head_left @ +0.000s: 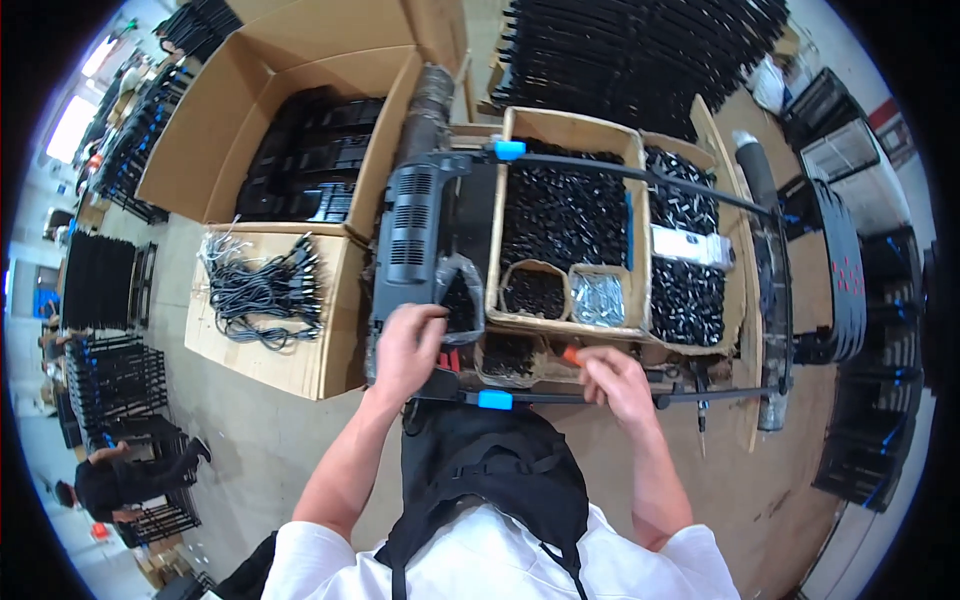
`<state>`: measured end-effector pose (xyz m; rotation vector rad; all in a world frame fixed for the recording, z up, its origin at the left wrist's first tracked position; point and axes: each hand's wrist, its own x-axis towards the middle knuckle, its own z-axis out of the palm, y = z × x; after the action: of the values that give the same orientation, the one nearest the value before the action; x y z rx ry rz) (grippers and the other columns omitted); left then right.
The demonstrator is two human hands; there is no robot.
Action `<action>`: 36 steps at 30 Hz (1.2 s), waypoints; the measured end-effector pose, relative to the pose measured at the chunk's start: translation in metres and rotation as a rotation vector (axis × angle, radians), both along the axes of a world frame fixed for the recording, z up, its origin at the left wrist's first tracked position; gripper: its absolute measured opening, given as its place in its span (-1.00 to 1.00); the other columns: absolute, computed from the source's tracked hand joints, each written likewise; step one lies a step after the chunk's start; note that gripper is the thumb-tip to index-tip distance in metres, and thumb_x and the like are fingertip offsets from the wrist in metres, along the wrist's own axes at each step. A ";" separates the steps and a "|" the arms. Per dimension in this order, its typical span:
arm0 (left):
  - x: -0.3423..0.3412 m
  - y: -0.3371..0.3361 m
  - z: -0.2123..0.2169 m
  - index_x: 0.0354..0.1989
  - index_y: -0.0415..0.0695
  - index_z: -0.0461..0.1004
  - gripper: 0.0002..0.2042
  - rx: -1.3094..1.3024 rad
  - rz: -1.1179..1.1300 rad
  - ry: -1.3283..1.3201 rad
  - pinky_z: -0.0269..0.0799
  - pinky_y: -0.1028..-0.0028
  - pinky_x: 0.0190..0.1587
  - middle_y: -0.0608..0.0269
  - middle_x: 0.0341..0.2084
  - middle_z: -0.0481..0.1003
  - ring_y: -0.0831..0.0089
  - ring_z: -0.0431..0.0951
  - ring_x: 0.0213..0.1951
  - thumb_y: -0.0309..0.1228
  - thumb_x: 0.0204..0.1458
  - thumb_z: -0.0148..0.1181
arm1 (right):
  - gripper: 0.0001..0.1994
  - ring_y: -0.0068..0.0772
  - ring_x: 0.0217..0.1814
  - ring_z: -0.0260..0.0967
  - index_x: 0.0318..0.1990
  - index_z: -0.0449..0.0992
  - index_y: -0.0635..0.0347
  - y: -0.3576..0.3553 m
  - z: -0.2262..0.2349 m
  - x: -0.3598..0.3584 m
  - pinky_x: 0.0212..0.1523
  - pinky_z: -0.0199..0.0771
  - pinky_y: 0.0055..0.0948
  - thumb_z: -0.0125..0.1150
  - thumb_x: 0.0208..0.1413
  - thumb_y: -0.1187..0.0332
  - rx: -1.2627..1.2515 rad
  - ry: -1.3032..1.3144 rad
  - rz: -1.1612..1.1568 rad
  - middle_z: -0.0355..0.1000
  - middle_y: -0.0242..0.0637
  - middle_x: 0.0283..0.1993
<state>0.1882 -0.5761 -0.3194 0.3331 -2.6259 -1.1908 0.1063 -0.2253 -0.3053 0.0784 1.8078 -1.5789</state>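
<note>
A dark grey vented plastic housing (407,235) lies across the bench, joined to a long black tube frame (680,183) with blue clips (495,400) near the housing. My left hand (405,352) is over the near end of the housing, its fingers curled beside a clear bag (460,300) of small dark parts. Whatever its fingertips hold is hidden. My right hand (615,383) is closed just above the near tube, its fingertips at a small orange piece (572,355) whose kind I cannot make out.
Cardboard bins (565,215) of small black parts sit inside the frame, with a tub of metal screws (597,297). To the left are a big carton (200,150) of black housings and a heap of black cables (265,295). A driver tool (702,400) hangs at the near right edge.
</note>
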 end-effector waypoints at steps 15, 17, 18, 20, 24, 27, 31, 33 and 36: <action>-0.072 0.108 -0.199 0.55 0.12 0.14 -0.37 -0.788 -1.069 -0.962 0.33 0.00 0.37 -0.16 0.51 0.11 -0.19 0.30 0.43 -0.43 0.26 -0.03 | -0.68 -0.52 -0.26 0.55 0.07 0.63 0.27 0.104 -0.074 0.184 -0.12 0.59 -0.42 0.32 0.24 0.29 0.265 -0.219 -0.296 0.64 -0.26 -0.22; -0.076 0.103 -0.203 0.53 0.11 0.16 -0.40 -0.780 -1.089 -0.945 0.28 0.00 0.40 -0.16 0.52 0.09 -0.20 0.30 0.42 -0.43 0.27 -0.05 | -0.67 -0.50 -0.25 0.56 0.07 0.63 0.27 0.103 -0.088 0.195 -0.12 0.59 -0.41 0.32 0.24 0.29 0.257 -0.218 -0.318 0.64 -0.25 -0.22; -0.083 0.097 -0.205 0.55 0.10 0.11 -0.39 -0.698 -1.131 -1.016 0.18 0.00 0.46 -0.18 0.55 0.01 -0.26 0.20 0.47 -0.43 0.29 -0.09 | -0.67 -0.48 -0.24 0.57 0.08 0.62 0.26 0.102 -0.094 0.200 -0.12 0.59 -0.40 0.32 0.24 0.28 0.256 -0.201 -0.316 0.65 -0.23 -0.22; -0.092 0.094 -0.209 0.57 0.08 0.07 -0.39 -0.610 -1.179 -1.083 0.07 0.00 0.53 -0.21 0.58 -0.06 -0.32 0.09 0.51 -0.42 0.31 -0.13 | -0.66 -0.48 -0.24 0.57 0.08 0.62 0.26 0.095 -0.094 0.193 -0.12 0.59 -0.40 0.32 0.24 0.28 0.283 -0.207 -0.317 0.64 -0.24 -0.22; -0.093 0.090 -0.225 0.36 -0.09 0.30 -0.46 -0.669 -1.179 -0.952 0.33 0.10 0.37 -0.26 0.42 0.24 -0.16 0.42 0.33 -0.46 0.14 0.05 | -0.66 -0.49 -0.25 0.56 0.11 0.60 0.27 0.081 -0.101 0.178 -0.13 0.59 -0.41 0.29 0.28 0.26 0.258 -0.201 -0.360 0.64 -0.26 -0.20; -0.093 0.075 -0.248 0.02 -0.11 0.55 -0.71 -0.556 -1.107 -0.870 0.42 0.10 0.29 -0.16 0.07 0.56 -0.11 0.53 0.20 -0.38 0.20 0.00 | -0.65 -0.58 -0.36 0.46 0.12 0.58 0.33 0.066 -0.116 0.159 -0.28 0.52 -0.50 0.25 0.30 0.29 0.173 -0.201 -0.381 0.56 -0.35 -0.25; -0.096 0.096 -0.238 -0.12 -0.18 0.63 -0.72 -0.258 -0.881 -0.943 0.48 0.11 0.21 -0.10 -0.08 0.65 -0.08 0.61 0.09 -0.34 0.16 0.03 | -0.68 -0.57 -0.37 0.47 0.09 0.60 0.30 0.049 -0.151 0.136 -0.32 0.51 -0.51 0.24 0.32 0.26 0.095 -0.286 -0.464 0.57 -0.33 -0.24; -0.102 0.108 -0.226 -0.08 -0.24 0.63 -0.65 -0.200 -0.818 -1.079 0.47 0.12 0.21 -0.13 -0.01 0.64 -0.07 0.61 0.09 -0.28 0.15 0.04 | -0.76 -0.51 -0.36 0.50 -0.10 0.59 0.30 0.040 -0.175 0.125 -0.36 0.49 -0.49 0.22 0.31 0.27 0.025 -0.440 -0.568 0.56 -0.28 -0.28; -0.101 0.094 -0.232 0.02 -0.24 0.57 -0.55 -0.163 -0.817 -1.116 0.46 0.12 0.16 -0.09 0.01 0.63 -0.04 0.62 0.03 -0.12 0.24 -0.02 | -0.77 -0.46 -0.34 0.52 -0.11 0.55 0.27 0.011 -0.214 0.096 -0.37 0.52 -0.50 0.22 0.32 0.26 -0.214 -0.409 -0.701 0.56 -0.29 -0.25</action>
<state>0.0874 -0.4826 -0.5515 -0.2471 -4.0587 -1.1400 0.2019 -0.2141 -0.5193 0.9479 1.3386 -2.0260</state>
